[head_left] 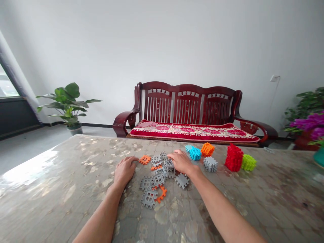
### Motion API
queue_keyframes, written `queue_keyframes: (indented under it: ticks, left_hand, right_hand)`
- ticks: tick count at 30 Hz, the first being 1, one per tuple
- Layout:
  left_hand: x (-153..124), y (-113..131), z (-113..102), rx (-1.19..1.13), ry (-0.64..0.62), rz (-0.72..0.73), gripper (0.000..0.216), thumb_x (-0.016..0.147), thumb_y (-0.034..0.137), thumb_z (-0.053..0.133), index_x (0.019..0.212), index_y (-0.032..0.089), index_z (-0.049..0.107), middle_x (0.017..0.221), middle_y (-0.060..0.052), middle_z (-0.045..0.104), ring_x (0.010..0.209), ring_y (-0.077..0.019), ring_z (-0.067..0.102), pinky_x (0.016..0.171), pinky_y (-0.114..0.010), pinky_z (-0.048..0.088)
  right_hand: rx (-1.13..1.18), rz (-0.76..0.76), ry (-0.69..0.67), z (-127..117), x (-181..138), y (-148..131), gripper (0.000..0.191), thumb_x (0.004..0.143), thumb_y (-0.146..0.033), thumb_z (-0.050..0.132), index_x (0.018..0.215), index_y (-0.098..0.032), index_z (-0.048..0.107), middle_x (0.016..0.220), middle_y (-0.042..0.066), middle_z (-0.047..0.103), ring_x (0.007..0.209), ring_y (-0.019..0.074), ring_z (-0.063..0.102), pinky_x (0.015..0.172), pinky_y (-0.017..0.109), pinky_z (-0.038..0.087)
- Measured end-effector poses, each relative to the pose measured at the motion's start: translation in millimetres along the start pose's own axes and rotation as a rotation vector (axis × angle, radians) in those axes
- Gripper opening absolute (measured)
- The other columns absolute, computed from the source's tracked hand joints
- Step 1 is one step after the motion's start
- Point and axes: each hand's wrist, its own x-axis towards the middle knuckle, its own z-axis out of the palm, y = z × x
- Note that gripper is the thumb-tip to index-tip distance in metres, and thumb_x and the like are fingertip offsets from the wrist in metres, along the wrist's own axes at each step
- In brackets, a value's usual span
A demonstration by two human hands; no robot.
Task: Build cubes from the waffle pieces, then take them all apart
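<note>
A heap of flat grey interlocking tiles (155, 180) with a few orange ones (144, 159) lies on the table (63, 189) in front of me. My left hand (124, 170) rests flat, fingers stretched toward the orange tile at the heap's left edge. My right hand (181, 161) lies palm down on top of the grey tiles, fingers curled over them. Built cubes stand just beyond: a blue one (195, 153), an orange one (207, 149), a grey one (210, 164), a tall red one (234, 157) and a green one (248, 162).
The table has a glossy patterned cover. Behind it stands a dark red wooden bench (187, 108) with a red floral cushion. A potted green plant (67, 104) is on the floor at left; purple flowers (310, 123) and a teal pot are at right.
</note>
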Motion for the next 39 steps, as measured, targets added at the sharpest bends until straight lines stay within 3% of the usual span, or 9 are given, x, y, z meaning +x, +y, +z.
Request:
queue_keyframes:
  ticks: [8, 15, 19, 23, 28, 32, 39]
  left_hand:
    - [-1.4, 2.5, -2.3, -0.005, 0.0, -0.011, 0.039, 0.085, 0.019, 0.044, 0.111, 0.03, 0.072, 0.127, -0.001, 0.067, 0.117, -0.0215, 0.059, 0.103, -0.033, 0.041]
    - [-1.4, 2.8, -2.6, -0.002, 0.01, -0.003, 0.039, 0.084, 0.02, 0.044, 0.111, 0.029, 0.072, 0.128, -0.002, 0.067, 0.118, -0.0221, 0.059, 0.103, -0.034, 0.041]
    - [-1.6, 2.6, -2.7, 0.011, 0.016, 0.001, 0.039, 0.084, 0.02, 0.044, 0.11, 0.029, 0.072, 0.127, -0.003, 0.067, 0.117, -0.0226, 0.06, 0.101, -0.034, 0.043]
    - [-1.0, 1.6, -2.3, 0.024, 0.015, 0.011, 0.039, 0.084, 0.02, 0.044, 0.11, 0.028, 0.072, 0.127, -0.003, 0.068, 0.117, -0.0216, 0.06, 0.101, -0.032, 0.043]
    - [0.2, 0.9, -2.6, 0.029, 0.003, 0.007, 0.039, 0.085, 0.021, 0.044, 0.111, 0.029, 0.071, 0.128, -0.003, 0.067, 0.118, -0.022, 0.059, 0.101, -0.033, 0.043]
    - [0.9, -0.5, -1.4, 0.03, 0.012, 0.012, 0.037, 0.085, 0.022, 0.045, 0.111, 0.029, 0.072, 0.126, -0.002, 0.068, 0.116, -0.0212, 0.06, 0.1, -0.031, 0.044]
    - [3.8, -7.3, 4.5, 0.043, 0.031, 0.04, 0.04, 0.083, 0.021, 0.044, 0.111, 0.028, 0.071, 0.126, -0.002, 0.068, 0.117, -0.0216, 0.061, 0.101, -0.033, 0.044]
  right_hand:
    - [-0.008, -0.049, 0.1, -3.4, -1.6, -6.0, 0.044, 0.077, -0.003, 0.049, 0.101, -0.029, 0.075, 0.096, 0.003, 0.074, 0.1, 0.0209, 0.057, 0.089, 0.03, 0.042]
    - [0.316, 0.008, 0.424, -15.7, -31.7, 9.4, 0.04, 0.073, -0.001, 0.044, 0.088, -0.025, 0.072, 0.094, 0.002, 0.07, 0.093, 0.0178, 0.063, 0.088, 0.031, 0.048]
    - [0.314, 0.109, 0.559, -9.7, -61.3, 33.4, 0.035, 0.071, -0.005, 0.044, 0.082, -0.022, 0.072, 0.094, 0.006, 0.07, 0.095, 0.0215, 0.064, 0.092, 0.038, 0.049]
    - [0.392, 0.232, 0.54, 7.6, -85.3, 53.9, 0.041, 0.067, -0.005, 0.044, 0.09, -0.021, 0.074, 0.1, 0.008, 0.07, 0.097, 0.0223, 0.065, 0.09, 0.039, 0.053]
    - [0.527, 0.278, 0.53, 17.6, -93.4, 56.7, 0.039, 0.067, -0.017, 0.057, 0.103, -0.018, 0.073, 0.12, 0.013, 0.065, 0.108, 0.0247, 0.063, 0.089, 0.039, 0.056]
    - [0.499, 0.287, 0.546, 14.4, -92.7, 53.8, 0.037, 0.067, -0.026, 0.064, 0.101, -0.017, 0.074, 0.118, 0.014, 0.066, 0.109, 0.0269, 0.063, 0.093, 0.042, 0.054]
    - [0.416, 0.265, 0.523, 18.2, -93.2, 55.0, 0.037, 0.067, -0.024, 0.066, 0.104, -0.019, 0.072, 0.114, 0.012, 0.069, 0.108, 0.027, 0.063, 0.097, 0.044, 0.05]
